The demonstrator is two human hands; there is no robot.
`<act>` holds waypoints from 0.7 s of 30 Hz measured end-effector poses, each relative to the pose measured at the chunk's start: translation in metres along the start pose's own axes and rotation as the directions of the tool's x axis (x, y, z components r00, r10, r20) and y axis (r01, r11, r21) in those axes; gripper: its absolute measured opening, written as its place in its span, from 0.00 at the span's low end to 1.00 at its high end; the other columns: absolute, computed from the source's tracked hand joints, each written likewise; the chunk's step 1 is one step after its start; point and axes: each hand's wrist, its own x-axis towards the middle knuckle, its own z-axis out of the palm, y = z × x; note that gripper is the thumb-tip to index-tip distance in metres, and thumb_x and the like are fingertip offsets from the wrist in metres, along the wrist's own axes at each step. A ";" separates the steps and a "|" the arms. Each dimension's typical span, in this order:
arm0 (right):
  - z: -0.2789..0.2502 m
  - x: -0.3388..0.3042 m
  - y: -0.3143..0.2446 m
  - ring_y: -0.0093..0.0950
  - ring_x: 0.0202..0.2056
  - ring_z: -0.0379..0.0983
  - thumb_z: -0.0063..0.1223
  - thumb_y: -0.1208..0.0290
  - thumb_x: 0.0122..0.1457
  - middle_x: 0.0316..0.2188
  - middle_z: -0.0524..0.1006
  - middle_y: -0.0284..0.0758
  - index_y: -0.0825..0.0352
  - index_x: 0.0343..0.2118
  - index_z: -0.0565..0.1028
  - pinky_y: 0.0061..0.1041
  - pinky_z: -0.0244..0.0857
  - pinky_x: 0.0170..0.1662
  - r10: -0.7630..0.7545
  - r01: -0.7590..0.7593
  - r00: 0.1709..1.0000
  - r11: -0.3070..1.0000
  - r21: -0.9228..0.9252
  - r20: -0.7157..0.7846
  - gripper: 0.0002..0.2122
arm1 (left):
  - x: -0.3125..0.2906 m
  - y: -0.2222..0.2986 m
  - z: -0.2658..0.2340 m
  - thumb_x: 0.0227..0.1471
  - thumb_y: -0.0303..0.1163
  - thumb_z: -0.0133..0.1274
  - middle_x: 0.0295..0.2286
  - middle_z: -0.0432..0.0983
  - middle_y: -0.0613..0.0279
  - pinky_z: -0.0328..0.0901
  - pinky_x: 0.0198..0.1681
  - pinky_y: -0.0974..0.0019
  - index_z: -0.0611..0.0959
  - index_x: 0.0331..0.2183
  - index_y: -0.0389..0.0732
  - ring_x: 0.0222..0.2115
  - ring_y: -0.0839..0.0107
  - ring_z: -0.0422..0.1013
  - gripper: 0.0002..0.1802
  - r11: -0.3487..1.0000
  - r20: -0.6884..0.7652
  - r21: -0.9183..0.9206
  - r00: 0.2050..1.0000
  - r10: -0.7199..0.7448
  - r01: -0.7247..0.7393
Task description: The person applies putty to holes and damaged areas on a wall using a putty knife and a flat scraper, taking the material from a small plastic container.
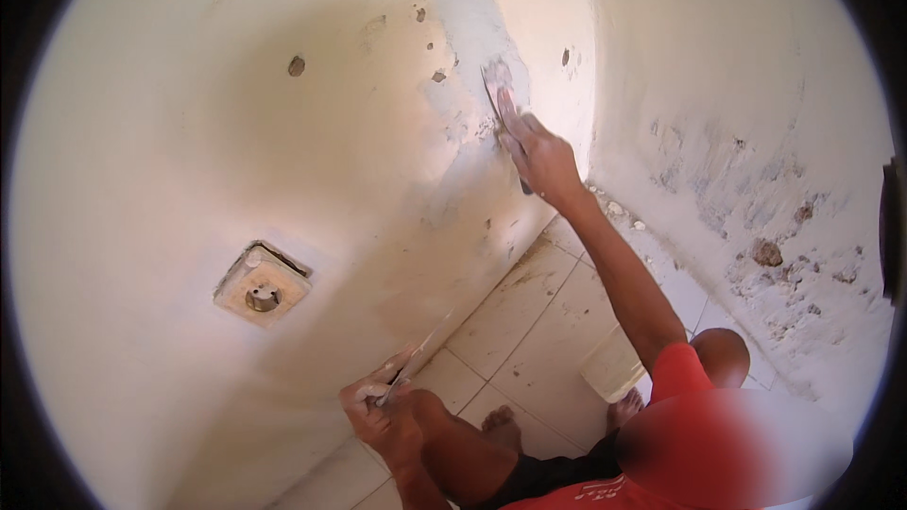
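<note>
My right hand (548, 165) is closed around the dark handle of a putty knife (490, 94), fingers stretched along its blade. The blade lies against the cream wall (170, 161), at the lower part of a pale grey filler patch (465, 19). Whitish filler coats the fingertips. Lower down, beside my bent knee, my left hand (378, 420) grips a thin flat scraper (408, 368), seen nearly edge-on. White smears cover the left fingers. Small chipped holes (438, 76) dot the wall left of the patch.
A square wall socket (263, 285) sits loose at the left. A larger hole (297, 66) is above it. The right-hand wall has crumbling plaster (767, 251). Debris (616, 210) lines the corner of the tiled floor (539, 349). A pale, partly hidden object (609, 364) stands near my feet.
</note>
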 end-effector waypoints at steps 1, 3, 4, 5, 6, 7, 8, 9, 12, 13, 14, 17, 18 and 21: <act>0.004 -0.009 0.005 0.44 0.28 0.72 0.49 0.70 0.61 0.32 0.72 0.41 0.54 0.64 0.58 0.38 0.68 0.31 0.026 -0.027 0.999 1.000 0.005 0.041 0.28 | 0.000 0.000 0.000 0.48 0.14 0.54 0.34 0.68 0.60 0.62 0.53 0.63 0.66 0.36 0.40 0.42 0.70 0.68 0.16 1.000 -0.008 0.001 1.000 -0.005 0.005; 0.009 -0.027 0.010 0.45 0.28 0.72 0.50 0.70 0.61 0.32 0.72 0.41 0.54 0.64 0.58 0.38 0.69 0.31 0.047 -0.047 0.995 0.999 -0.003 0.093 0.28 | 0.000 0.001 -0.002 0.48 0.14 0.54 0.34 0.69 0.60 0.62 0.53 0.62 0.66 0.36 0.40 0.42 0.69 0.68 0.16 0.999 0.004 -0.036 1.000 0.002 -0.002; 0.009 -0.035 0.012 0.45 0.28 0.72 0.50 0.70 0.61 0.32 0.72 0.40 0.54 0.64 0.58 0.39 0.69 0.31 0.061 -0.060 0.992 0.998 -0.011 0.109 0.28 | 0.000 0.002 -0.002 0.48 0.14 0.53 0.34 0.69 0.59 0.62 0.53 0.61 0.66 0.36 0.40 0.42 0.68 0.69 0.16 0.998 0.023 -0.061 1.000 0.019 -0.017; 0.010 -0.041 0.015 0.45 0.28 0.72 0.50 0.70 0.60 0.31 0.72 0.40 0.54 0.65 0.57 0.39 0.69 0.31 0.072 -0.071 0.990 0.997 -0.017 0.120 0.29 | 0.000 0.003 0.000 0.48 0.14 0.53 0.34 0.69 0.59 0.62 0.53 0.61 0.66 0.36 0.40 0.42 0.68 0.69 0.16 0.997 0.015 -0.075 1.000 0.016 -0.014; 0.012 -0.050 0.021 0.44 0.28 0.72 0.51 0.71 0.60 0.30 0.72 0.40 0.54 0.65 0.57 0.39 0.69 0.31 0.099 -0.094 0.986 0.995 -0.042 0.134 0.30 | -0.001 0.004 0.000 0.49 0.14 0.54 0.35 0.69 0.59 0.62 0.53 0.61 0.66 0.36 0.40 0.42 0.67 0.69 0.16 0.996 0.027 -0.091 0.999 0.017 -0.015; 0.010 -0.061 0.027 0.44 0.28 0.72 0.51 0.71 0.60 0.30 0.72 0.40 0.54 0.65 0.57 0.39 0.69 0.31 0.091 -0.084 0.986 0.995 -0.052 0.137 0.30 | -0.003 0.005 0.000 0.49 0.15 0.54 0.35 0.69 0.59 0.62 0.53 0.60 0.66 0.36 0.40 0.42 0.67 0.69 0.16 0.994 0.039 -0.106 0.999 0.020 -0.016; 0.008 -0.072 0.031 0.43 0.28 0.72 0.51 0.71 0.59 0.30 0.72 0.40 0.54 0.66 0.56 0.38 0.69 0.32 0.123 -0.114 0.974 0.992 -0.057 0.188 0.30 | -0.004 0.006 -0.001 0.49 0.15 0.54 0.35 0.69 0.59 0.62 0.53 0.60 0.66 0.36 0.40 0.42 0.67 0.69 0.16 0.993 0.030 -0.115 0.999 0.020 -0.016; 0.002 -0.078 0.033 0.43 0.28 0.72 0.51 0.71 0.59 0.30 0.72 0.40 0.54 0.66 0.55 0.38 0.69 0.32 0.156 -0.144 0.959 0.987 -0.067 0.235 0.31 | -0.005 0.006 -0.002 0.49 0.15 0.54 0.35 0.70 0.59 0.62 0.53 0.61 0.66 0.36 0.40 0.42 0.67 0.70 0.16 0.993 0.039 -0.114 0.999 0.013 -0.009; -0.012 -0.063 0.024 0.42 0.29 0.72 0.50 0.72 0.60 0.31 0.72 0.41 0.54 0.66 0.54 0.37 0.69 0.34 0.117 -0.116 0.982 0.993 -0.019 0.151 0.31 | -0.007 0.009 0.001 0.50 0.16 0.54 0.35 0.69 0.58 0.62 0.53 0.62 0.66 0.37 0.39 0.42 0.68 0.69 0.16 0.992 0.021 -0.123 0.999 -0.027 0.029; -0.016 -0.051 0.015 0.42 0.29 0.72 0.50 0.72 0.60 0.31 0.72 0.41 0.54 0.66 0.54 0.37 0.69 0.34 0.091 -0.091 0.992 0.996 0.001 0.093 0.31 | -0.008 0.009 0.001 0.50 0.17 0.55 0.35 0.69 0.58 0.62 0.53 0.63 0.66 0.37 0.39 0.42 0.68 0.69 0.16 0.990 0.001 -0.124 0.998 -0.064 0.064; -0.024 -0.033 0.003 0.42 0.29 0.72 0.50 0.72 0.60 0.31 0.72 0.41 0.54 0.66 0.54 0.37 0.69 0.34 0.093 -0.093 0.991 0.996 -0.003 0.101 0.31 | -0.009 0.008 0.000 0.50 0.17 0.55 0.35 0.69 0.58 0.62 0.53 0.63 0.66 0.37 0.39 0.42 0.68 0.69 0.16 0.990 0.000 -0.125 0.997 -0.073 0.072; -0.033 0.015 -0.011 0.43 0.27 0.71 0.49 0.72 0.61 0.31 0.71 0.41 0.56 0.66 0.54 0.38 0.68 0.33 -0.069 0.069 0.998 0.998 -0.003 -0.004 0.30 | -0.011 0.009 0.002 0.50 0.17 0.55 0.34 0.67 0.59 0.61 0.53 0.65 0.66 0.37 0.39 0.41 0.70 0.68 0.16 0.998 0.030 -0.025 0.997 -0.065 0.066; -0.029 0.019 -0.010 0.44 0.27 0.71 0.49 0.72 0.61 0.30 0.71 0.41 0.56 0.66 0.55 0.38 0.68 0.32 -0.072 0.072 0.997 0.997 -0.037 0.020 0.30 | -0.012 0.008 0.002 0.49 0.16 0.55 0.34 0.67 0.60 0.61 0.53 0.66 0.67 0.37 0.39 0.41 0.71 0.67 0.16 0.998 0.033 -0.028 0.998 -0.062 0.063; -0.007 -0.003 0.004 0.44 0.27 0.71 0.50 0.72 0.61 0.29 0.70 0.40 0.55 0.65 0.56 0.39 0.68 0.31 -0.089 0.090 0.996 0.995 -0.047 0.033 0.29 | -0.013 0.006 -0.001 0.48 0.16 0.55 0.35 0.66 0.60 0.61 0.52 0.67 0.67 0.37 0.39 0.40 0.72 0.67 0.17 0.998 0.021 -0.036 0.999 -0.041 0.042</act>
